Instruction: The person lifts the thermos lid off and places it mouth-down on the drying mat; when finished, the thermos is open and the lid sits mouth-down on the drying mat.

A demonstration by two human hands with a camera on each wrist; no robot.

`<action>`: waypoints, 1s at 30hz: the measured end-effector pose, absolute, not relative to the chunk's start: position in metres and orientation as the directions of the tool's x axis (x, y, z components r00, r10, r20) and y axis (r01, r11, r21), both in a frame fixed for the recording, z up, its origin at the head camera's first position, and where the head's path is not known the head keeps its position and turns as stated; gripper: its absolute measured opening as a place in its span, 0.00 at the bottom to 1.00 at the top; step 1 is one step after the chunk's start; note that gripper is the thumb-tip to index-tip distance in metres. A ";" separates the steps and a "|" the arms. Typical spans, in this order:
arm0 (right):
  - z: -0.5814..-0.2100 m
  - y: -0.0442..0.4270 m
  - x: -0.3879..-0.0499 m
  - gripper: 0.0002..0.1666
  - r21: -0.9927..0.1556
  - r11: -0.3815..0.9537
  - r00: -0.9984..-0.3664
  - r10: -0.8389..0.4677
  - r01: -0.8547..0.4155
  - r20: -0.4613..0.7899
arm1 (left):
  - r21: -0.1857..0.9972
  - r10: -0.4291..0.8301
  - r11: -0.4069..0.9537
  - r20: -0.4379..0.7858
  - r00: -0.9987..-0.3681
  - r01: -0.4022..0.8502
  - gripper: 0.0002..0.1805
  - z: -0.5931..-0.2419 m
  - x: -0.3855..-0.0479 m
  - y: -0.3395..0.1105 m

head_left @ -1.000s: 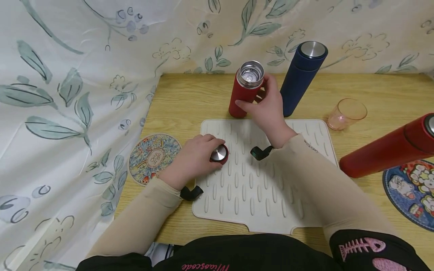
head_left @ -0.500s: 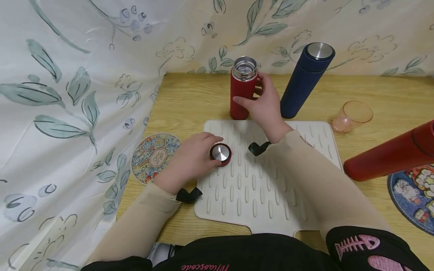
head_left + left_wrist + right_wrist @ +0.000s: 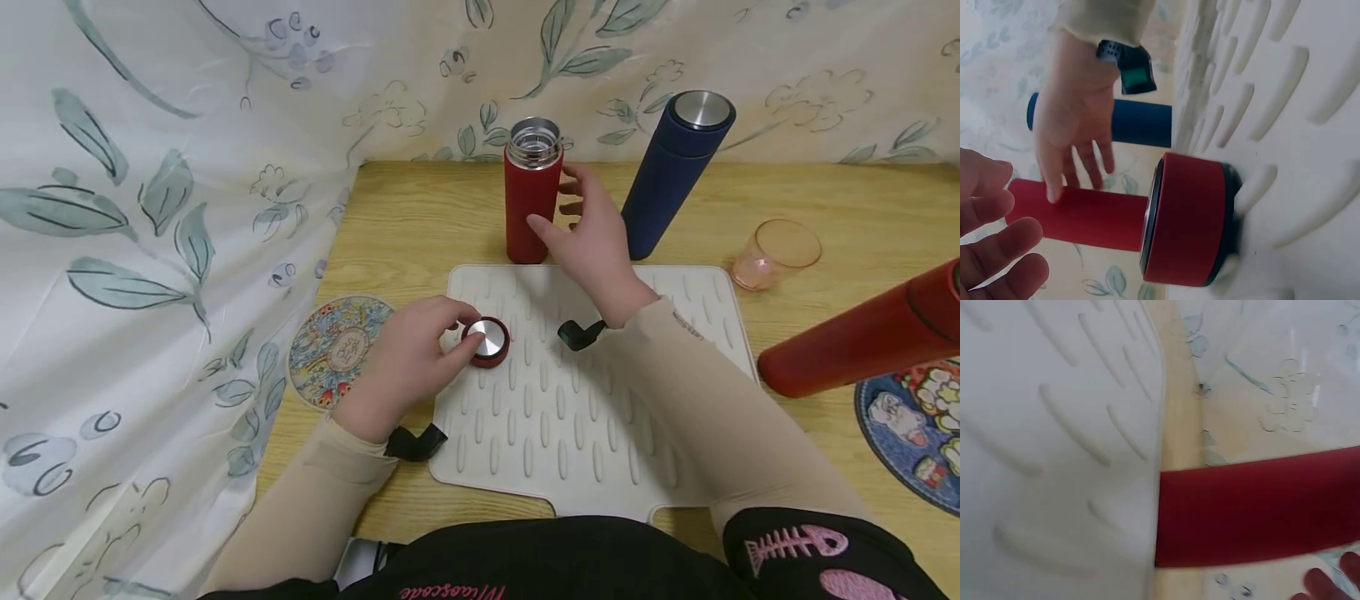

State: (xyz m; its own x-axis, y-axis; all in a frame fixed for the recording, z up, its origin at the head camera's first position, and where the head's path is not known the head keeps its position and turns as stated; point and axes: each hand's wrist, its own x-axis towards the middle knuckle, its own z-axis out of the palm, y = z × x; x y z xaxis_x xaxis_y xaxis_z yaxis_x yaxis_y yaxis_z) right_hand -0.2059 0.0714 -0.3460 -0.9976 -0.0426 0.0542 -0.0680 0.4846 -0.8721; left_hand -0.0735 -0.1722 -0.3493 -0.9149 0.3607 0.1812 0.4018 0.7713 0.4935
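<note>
An uncapped red thermos (image 3: 531,200) stands upright on the table behind the white mat, its steel mouth bare. My right hand (image 3: 596,237) is beside it, fingers spread; the thumb overlaps the bottle in the head view, and I cannot tell if it touches. Fingertips (image 3: 1325,584) appear apart from the thermos in the right wrist view. The red lid with a steel top (image 3: 487,340) sits on the mat's left part. My left hand (image 3: 408,350) hovers beside it with relaxed fingers; in the left wrist view its fingers (image 3: 1004,250) are clear of the lid (image 3: 1188,219).
A capped blue thermos (image 3: 678,175) stands right of the right hand. Farther right are a pinkish glass (image 3: 776,254) and a tall red thermos (image 3: 862,329) near a blue patterned coaster (image 3: 907,433). A floral round coaster (image 3: 341,350) lies left of the ridged white mat (image 3: 540,433).
My left hand has let go of the lid and drawn slightly away. The right hand's fingers have loosened from the red thermos, which now stands upright.
</note>
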 end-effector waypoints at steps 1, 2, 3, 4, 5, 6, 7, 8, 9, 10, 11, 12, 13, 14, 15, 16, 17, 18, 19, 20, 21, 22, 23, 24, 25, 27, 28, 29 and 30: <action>-0.346 0.076 -0.202 0.45 -0.878 0.466 -0.993 -0.021 -0.113 0.117 | 0.493 0.366 0.768 0.186 -0.912 0.408 0.11 -0.349 -0.073 -0.171; -0.347 0.082 -0.198 0.41 -0.882 0.439 -0.980 0.012 -0.171 0.197 | 0.489 0.372 0.766 0.192 -0.908 0.417 0.11 -0.348 -0.072 -0.170; -0.347 0.088 -0.194 0.36 -0.883 0.404 -0.956 0.060 -0.238 0.285 | 0.485 0.379 0.764 0.197 -0.904 0.426 0.11 -0.348 -0.071 -0.169; -0.348 0.095 -0.191 0.31 -0.879 0.367 -0.921 0.123 -0.305 0.370 | 0.479 0.387 0.763 0.201 -0.900 0.434 0.11 -0.348 -0.070 -0.168; -0.348 0.103 -0.188 0.27 -0.865 0.336 -0.872 0.190 -0.373 0.450 | 0.472 0.394 0.762 0.205 -0.896 0.443 0.12 -0.348 -0.069 -0.167; -0.348 0.110 -0.187 0.23 -0.845 0.316 -0.819 0.258 -0.431 0.513 | 0.465 0.400 0.762 0.208 -0.893 0.450 0.12 -0.347 -0.069 -0.166; -0.348 0.117 -0.186 0.21 -0.834 0.299 -0.775 0.320 -0.463 0.545 | 0.463 0.405 0.761 0.208 -0.890 0.454 0.12 -0.346 -0.068 -0.165; -0.348 0.125 -0.187 0.21 -0.834 0.287 -0.744 0.377 -0.472 0.551 | 0.460 0.410 0.760 0.208 -0.888 0.459 0.12 -0.346 -0.068 -0.163; -0.347 0.131 -0.187 0.23 -0.850 0.267 -0.739 0.422 -0.454 0.526 | 0.461 0.414 0.758 0.205 -0.887 0.461 0.12 -0.346 -0.067 -0.162; -0.346 0.137 -0.189 0.28 -0.878 0.247 -0.755 0.449 -0.410 0.479 | 0.460 0.418 0.758 0.201 -0.886 0.462 0.12 -0.346 -0.067 -0.160; -0.345 0.142 -0.191 0.34 -0.909 0.231 -0.787 0.456 -0.346 0.415 | 0.464 0.424 0.753 0.200 -0.883 0.466 0.12 -0.346 -0.067 -0.159; -0.345 0.146 -0.193 0.40 -0.939 0.218 -0.826 0.450 -0.268 0.340 | 0.469 0.433 0.745 0.199 -0.879 0.474 0.11 -0.347 -0.066 -0.156; -0.345 0.149 -0.195 0.45 -0.960 0.215 -0.863 0.432 -0.182 0.261 | 0.465 0.446 0.740 0.201 -0.872 0.486 0.11 -0.348 -0.066 -0.154; -0.345 0.151 -0.199 0.50 -0.971 0.216 -0.895 0.406 -0.105 0.187 | 0.460 0.461 0.733 0.206 -0.863 0.501 0.11 -0.349 -0.066 -0.151; -0.346 0.153 -0.202 0.53 -0.973 0.227 -0.920 0.373 -0.033 0.118 | 0.455 0.480 0.723 0.210 -0.852 0.519 0.10 -0.350 -0.065 -0.148; -0.347 0.154 -0.205 0.56 -0.969 0.245 -0.937 0.343 0.024 0.064 | 0.447 0.498 0.714 0.216 -0.840 0.539 0.10 -0.351 -0.065 -0.145; -0.349 0.155 -0.209 0.58 -0.964 0.259 -0.947 0.320 0.060 0.027 | 0.439 0.517 0.703 0.225 -0.826 0.560 0.10 -0.352 -0.065 -0.142; -0.352 0.156 -0.213 0.58 -0.960 0.270 -0.953 0.304 0.080 0.006 | 0.429 0.534 0.693 0.233 -0.813 0.579 0.10 -0.353 -0.064 -0.139; -0.354 0.157 -0.216 0.59 -0.956 0.276 -0.955 0.295 0.095 -0.010 | 0.417 0.548 0.686 0.241 -0.801 0.595 0.11 -0.354 -0.064 -0.136; -0.356 0.158 -0.220 0.58 -0.954 0.282 -0.956 0.292 0.100 -0.014 | 0.414 0.560 0.677 0.248 -0.791 0.609 0.11 -0.354 -0.064 -0.133; -0.359 0.159 -0.222 0.57 -0.951 0.292 -0.956 0.293 0.100 -0.010 | 0.410 0.567 0.671 0.252 -0.784 0.618 0.11 -0.355 -0.064 -0.130; -0.361 0.160 -0.224 0.56 -0.949 0.298 -0.954 0.299 0.099 -0.006 | 0.405 0.573 0.667 0.257 -0.778 0.625 0.11 -0.355 -0.064 -0.128; -0.362 0.160 -0.226 0.55 -0.948 0.303 -0.951 0.309 0.098 0.001 | 0.401 0.577 0.665 0.260 -0.774 0.630 0.11 -0.356 -0.064 -0.126; -0.362 0.161 -0.226 0.54 -0.946 0.310 -0.948 0.318 0.095 0.009 | 0.399 0.581 0.662 0.261 -0.771 0.634 0.11 -0.356 -0.065 -0.124; -0.362 0.161 -0.225 0.53 -0.945 0.314 -0.945 0.326 0.094 0.014 | 0.397 0.585 0.661 0.260 -0.769 0.637 0.11 -0.357 -0.065 -0.123; -0.361 0.160 -0.221 0.51 -0.945 0.320 -0.940 0.338 0.069 0.046 | 0.394 0.589 0.662 0.253 -0.768 0.638 0.10 -0.357 -0.065 -0.120; -0.360 0.159 -0.217 0.51 -0.948 0.313 -0.938 0.341 0.048 0.065 | 0.393 0.591 0.662 0.249 -0.767 0.638 0.10 -0.358 -0.066 -0.119; -0.358 0.159 -0.213 0.51 -0.952 0.307 -0.936 0.341 0.023 0.088 | 0.392 0.593 0.663 0.245 -0.767 0.638 0.11 -0.358 -0.066 -0.118; -0.355 0.158 -0.208 0.51 -0.953 0.303 -0.935 0.336 -0.008 0.114 | 0.393 0.594 0.663 0.241 -0.768 0.637 0.11 -0.358 -0.067 -0.117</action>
State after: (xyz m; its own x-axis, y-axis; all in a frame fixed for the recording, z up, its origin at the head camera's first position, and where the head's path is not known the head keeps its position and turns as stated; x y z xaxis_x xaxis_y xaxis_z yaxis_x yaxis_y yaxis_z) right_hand -0.2078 0.1577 -0.3553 -0.9348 0.3363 0.1142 -0.0076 0.3025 -0.9531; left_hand -0.0672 -0.1170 -0.3579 -0.7677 0.5939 0.2407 0.6366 0.6634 0.3932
